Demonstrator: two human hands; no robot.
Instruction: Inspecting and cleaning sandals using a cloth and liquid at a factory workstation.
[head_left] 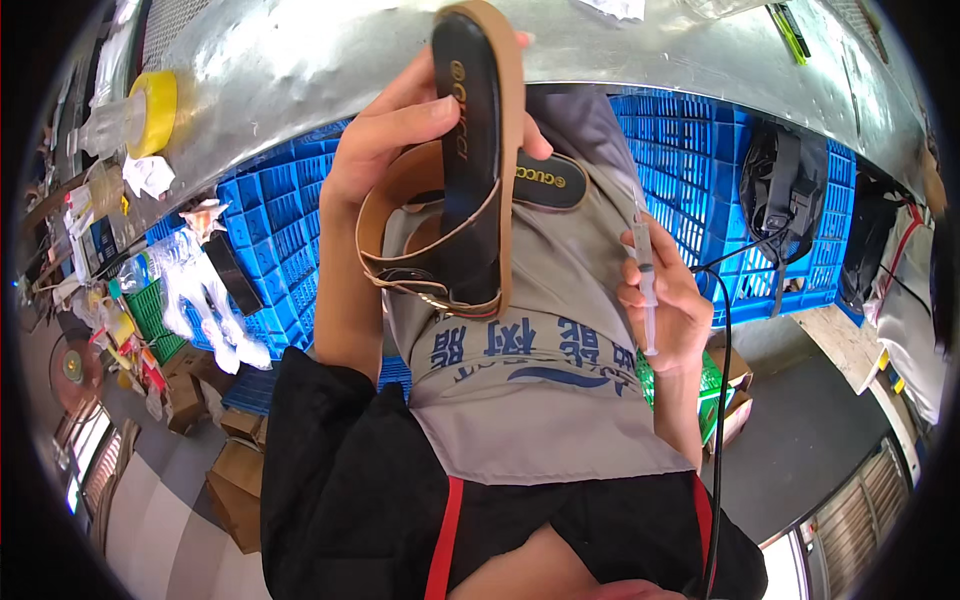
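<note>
My left hand (385, 145) is raised and grips a black flat sandal (470, 170) with a tan edge and a tan strap, held upright by its sole. A second black sandal (550, 180) lies behind it on my grey apron (540, 420). My right hand (668, 305) holds a thin clear syringe (645, 270) upright, off to the right of the sandal and apart from it. The syringe tip is too blurred to make out.
A shiny metal tabletop (300, 60) runs along the top, with a yellow tape roll (155, 110) at its left. Blue plastic crates (700, 170) stand under it, with a black bag (785, 190) at right. Cardboard boxes (235, 470) sit on the floor at left. A black cable (720, 400) hangs beside my right arm.
</note>
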